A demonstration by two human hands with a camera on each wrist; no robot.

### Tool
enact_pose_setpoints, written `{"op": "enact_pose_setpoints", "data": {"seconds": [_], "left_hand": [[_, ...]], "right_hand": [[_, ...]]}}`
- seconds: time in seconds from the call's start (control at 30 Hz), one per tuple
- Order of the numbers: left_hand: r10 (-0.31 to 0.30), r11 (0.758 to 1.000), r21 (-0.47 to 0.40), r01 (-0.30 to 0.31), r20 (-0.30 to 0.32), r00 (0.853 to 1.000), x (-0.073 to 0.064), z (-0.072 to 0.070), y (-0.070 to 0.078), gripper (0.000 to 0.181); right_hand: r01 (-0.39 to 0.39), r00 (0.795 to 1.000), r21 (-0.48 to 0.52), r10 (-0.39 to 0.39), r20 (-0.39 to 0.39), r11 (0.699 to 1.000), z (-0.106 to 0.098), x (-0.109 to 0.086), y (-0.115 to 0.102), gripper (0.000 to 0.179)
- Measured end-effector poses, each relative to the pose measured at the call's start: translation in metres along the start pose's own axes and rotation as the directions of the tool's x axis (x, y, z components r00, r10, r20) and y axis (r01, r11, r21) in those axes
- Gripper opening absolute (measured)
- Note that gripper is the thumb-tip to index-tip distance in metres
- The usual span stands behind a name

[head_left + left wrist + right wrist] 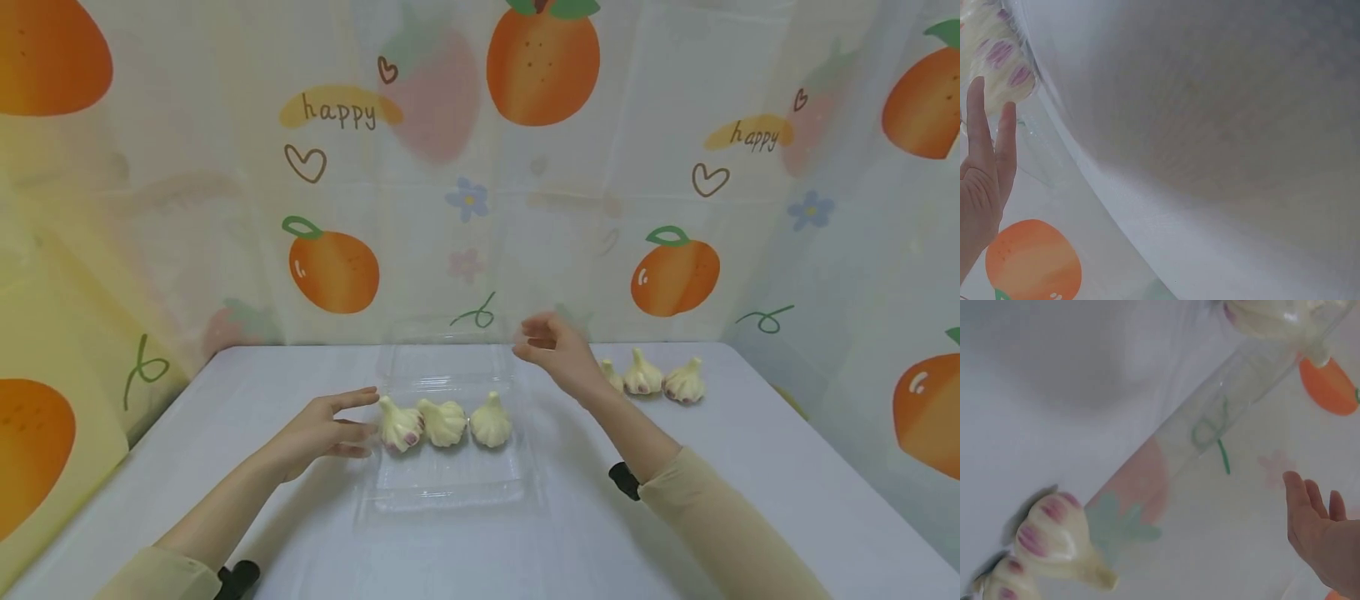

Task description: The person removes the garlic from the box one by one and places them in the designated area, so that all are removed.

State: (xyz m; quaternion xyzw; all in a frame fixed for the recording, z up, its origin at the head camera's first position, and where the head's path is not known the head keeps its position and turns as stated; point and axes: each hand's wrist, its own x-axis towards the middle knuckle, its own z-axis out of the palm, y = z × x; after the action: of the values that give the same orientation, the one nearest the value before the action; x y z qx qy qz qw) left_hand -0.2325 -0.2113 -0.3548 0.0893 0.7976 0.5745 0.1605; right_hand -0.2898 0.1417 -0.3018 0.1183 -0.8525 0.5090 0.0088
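A clear plastic container [450, 497] sits on the table with its transparent lid [442, 358] raised at the back. Inside it three garlic bulbs stand in a row: a left one with purple marks [401, 425], a middle one [444, 423] and a right one [491, 421]. My left hand [324, 433] is at the container's left side, fingers extended near the left bulb; whether they touch the wall I cannot tell. Beside the lid's right edge hovers my right hand [561, 354], fingers loosely bent, with nothing visible in its grasp.
More garlic bulbs [642, 373] stand at the table's back right, one partly hidden behind my right forearm. A fruit-printed curtain [540, 233] hangs along the table's back edge and sides. The white table [675, 467] stretches around the container.
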Motion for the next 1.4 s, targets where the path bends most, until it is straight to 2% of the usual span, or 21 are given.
{"op": "enact_pose_setpoints", "data": {"seconds": [0.2,0.5,0.83,1.4], "left_hand": [[0.012,1.000,-0.002,-0.012,0.011,1.000,-0.001,0.001,0.001,0.067],[0.018,1.000,-0.003,-0.018,0.012,1.000,0.000,0.002,0.001,0.068],[0.019,1.000,-0.006,-0.019,0.013,1.000,0.000,0.002,0.001,0.067],[0.015,1.000,-0.014,-0.015,0.011,1.000,-0.001,0.001,0.000,0.069]], "right_hand": [[0.002,0.997,-0.022,0.000,0.071,1.000,0.016,-0.003,0.000,0.048],[-0.006,0.991,-0.027,0.009,0.134,1.000,0.032,-0.005,0.000,0.044],[-0.006,0.989,-0.089,0.019,0.148,0.996,0.046,-0.007,0.005,0.039],[0.013,0.980,-0.097,0.007,0.197,0.995,0.055,-0.011,0.011,0.041]]}}
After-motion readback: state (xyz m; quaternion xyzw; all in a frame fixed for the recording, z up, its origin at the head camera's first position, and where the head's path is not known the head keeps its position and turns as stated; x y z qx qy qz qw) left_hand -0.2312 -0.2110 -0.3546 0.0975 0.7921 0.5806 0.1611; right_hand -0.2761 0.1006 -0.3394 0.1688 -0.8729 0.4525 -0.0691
